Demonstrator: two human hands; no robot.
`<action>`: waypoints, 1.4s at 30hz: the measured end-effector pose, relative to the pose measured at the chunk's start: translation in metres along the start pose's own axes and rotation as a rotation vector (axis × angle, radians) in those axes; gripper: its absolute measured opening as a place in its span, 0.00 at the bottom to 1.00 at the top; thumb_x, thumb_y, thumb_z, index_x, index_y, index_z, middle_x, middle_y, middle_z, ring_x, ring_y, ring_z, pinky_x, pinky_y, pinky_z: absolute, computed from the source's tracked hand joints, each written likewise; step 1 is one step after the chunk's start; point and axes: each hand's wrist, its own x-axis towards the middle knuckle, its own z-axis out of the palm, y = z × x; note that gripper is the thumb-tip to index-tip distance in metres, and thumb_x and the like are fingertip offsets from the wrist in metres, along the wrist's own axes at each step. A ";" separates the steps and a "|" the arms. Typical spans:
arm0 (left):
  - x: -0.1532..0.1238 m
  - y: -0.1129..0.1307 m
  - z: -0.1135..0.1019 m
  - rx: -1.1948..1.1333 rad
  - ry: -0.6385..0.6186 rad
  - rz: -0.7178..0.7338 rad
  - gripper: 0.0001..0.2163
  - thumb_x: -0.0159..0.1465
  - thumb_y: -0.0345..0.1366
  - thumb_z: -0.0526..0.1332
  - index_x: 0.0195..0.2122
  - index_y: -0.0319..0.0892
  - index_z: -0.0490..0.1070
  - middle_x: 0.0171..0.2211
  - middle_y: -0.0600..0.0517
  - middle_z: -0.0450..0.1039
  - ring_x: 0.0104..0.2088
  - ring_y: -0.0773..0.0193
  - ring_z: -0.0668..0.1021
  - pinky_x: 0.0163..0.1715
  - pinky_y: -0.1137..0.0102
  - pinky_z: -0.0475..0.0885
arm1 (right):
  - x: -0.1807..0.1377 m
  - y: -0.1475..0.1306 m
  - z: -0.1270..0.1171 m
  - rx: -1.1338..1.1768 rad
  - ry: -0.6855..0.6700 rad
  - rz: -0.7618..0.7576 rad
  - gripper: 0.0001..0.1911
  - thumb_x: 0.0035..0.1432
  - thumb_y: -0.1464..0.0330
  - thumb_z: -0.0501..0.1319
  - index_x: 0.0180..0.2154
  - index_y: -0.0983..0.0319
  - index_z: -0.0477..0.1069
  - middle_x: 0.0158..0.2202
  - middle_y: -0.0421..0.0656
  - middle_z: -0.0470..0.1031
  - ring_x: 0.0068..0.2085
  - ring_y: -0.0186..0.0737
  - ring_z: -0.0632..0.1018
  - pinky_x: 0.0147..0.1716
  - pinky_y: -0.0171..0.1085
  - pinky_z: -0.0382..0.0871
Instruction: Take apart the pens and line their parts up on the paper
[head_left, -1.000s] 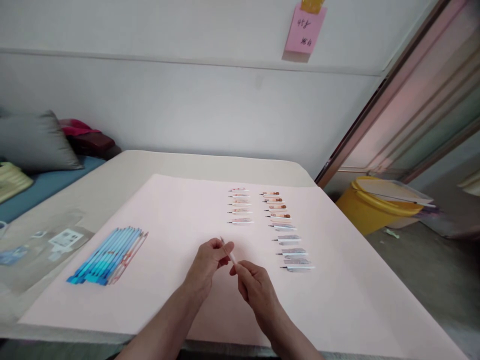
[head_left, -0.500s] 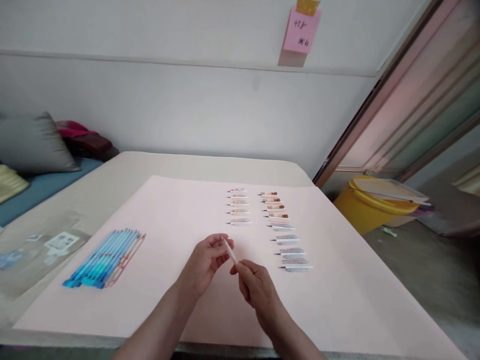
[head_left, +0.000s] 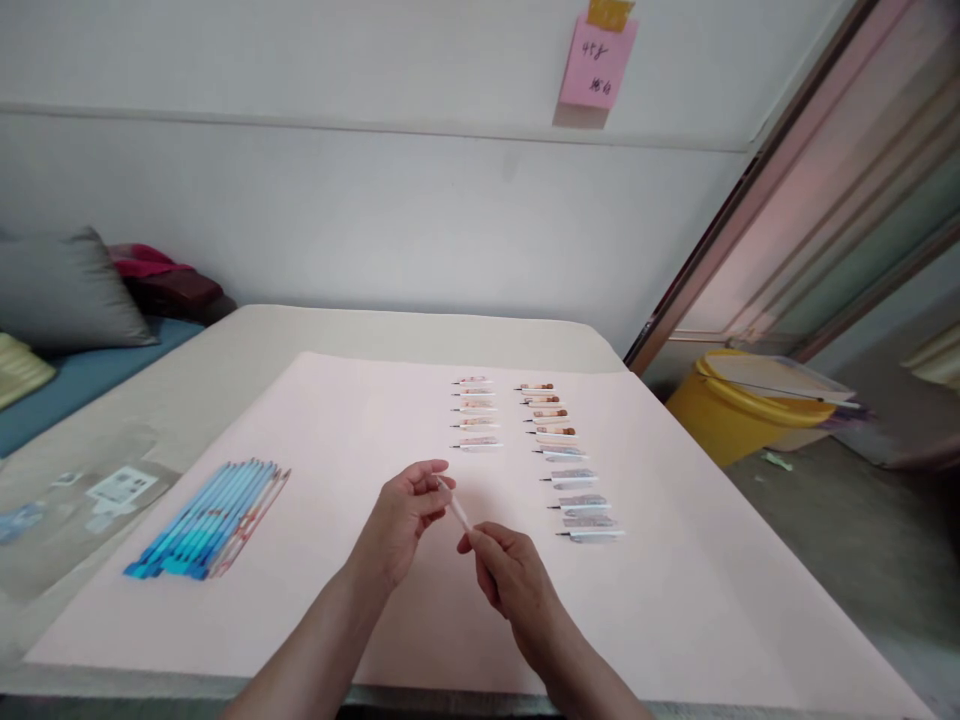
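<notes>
My left hand (head_left: 401, 515) and my right hand (head_left: 506, 565) both pinch one thin white pen part (head_left: 455, 506) just above the pink paper sheet (head_left: 360, 420). The left fingers close on its upper end, the right fingertips on its lower end. Beyond the hands lie two rows of short pen pieces with dark tips: a shorter left row (head_left: 472, 415) and a longer right row (head_left: 566, 460). A bundle of blue pens (head_left: 206, 518) lies at the left of the sheet.
A clear plastic wrapper (head_left: 82, 495) lies on the beige table (head_left: 247, 340) left of the sheet. A yellow bucket (head_left: 739, 405) stands on the floor at right. A grey cushion (head_left: 67, 290) sits far left. A pink note (head_left: 596, 65) hangs on the wall.
The hands keep hold of the white part; the left hand has slid slightly left and its fingers have shifted on the upper end. The view has drifted a little.
</notes>
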 end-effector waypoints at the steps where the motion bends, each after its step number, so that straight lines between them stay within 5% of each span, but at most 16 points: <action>1: 0.000 0.000 0.000 0.038 0.030 -0.005 0.19 0.49 0.34 0.66 0.43 0.41 0.70 0.37 0.47 0.72 0.37 0.63 0.73 0.37 0.69 0.66 | 0.000 0.000 0.000 0.001 -0.005 0.001 0.14 0.53 0.61 0.53 0.26 0.64 0.68 0.08 0.32 0.55 0.13 0.27 0.54 0.16 0.30 0.46; 16: 0.001 0.000 -0.001 -0.076 -0.056 -0.004 0.19 0.47 0.30 0.67 0.42 0.40 0.70 0.39 0.45 0.72 0.43 0.60 0.72 0.42 0.66 0.65 | -0.001 0.000 -0.001 -0.008 0.006 -0.018 0.13 0.53 0.62 0.53 0.26 0.64 0.69 0.08 0.32 0.55 0.13 0.27 0.54 0.16 0.30 0.47; 30: -0.001 0.001 -0.003 0.103 0.014 -0.016 0.18 0.51 0.36 0.65 0.44 0.43 0.70 0.40 0.48 0.71 0.33 0.68 0.72 0.33 0.70 0.65 | -0.002 -0.001 -0.001 -0.010 -0.022 -0.004 0.12 0.54 0.63 0.52 0.26 0.63 0.68 0.08 0.32 0.55 0.13 0.27 0.54 0.16 0.30 0.46; 34: -0.001 0.003 -0.003 -0.032 -0.063 -0.016 0.18 0.50 0.31 0.65 0.43 0.41 0.70 0.41 0.45 0.71 0.42 0.62 0.72 0.40 0.68 0.65 | -0.002 -0.001 -0.001 -0.011 -0.005 -0.009 0.12 0.54 0.64 0.52 0.26 0.63 0.68 0.08 0.32 0.55 0.13 0.27 0.54 0.16 0.30 0.47; 39: -0.001 0.003 -0.004 0.073 0.001 -0.035 0.18 0.51 0.35 0.65 0.44 0.42 0.70 0.41 0.46 0.71 0.36 0.66 0.73 0.32 0.72 0.65 | -0.001 -0.001 -0.002 -0.010 -0.021 -0.005 0.13 0.54 0.63 0.53 0.26 0.64 0.68 0.08 0.32 0.55 0.13 0.27 0.54 0.16 0.30 0.47; 42: -0.001 0.002 -0.004 -0.009 -0.053 -0.029 0.17 0.51 0.32 0.65 0.43 0.40 0.70 0.41 0.45 0.71 0.41 0.63 0.73 0.39 0.69 0.66 | -0.001 -0.002 -0.002 -0.012 -0.011 -0.003 0.13 0.54 0.62 0.53 0.26 0.64 0.68 0.08 0.32 0.55 0.13 0.27 0.54 0.16 0.30 0.47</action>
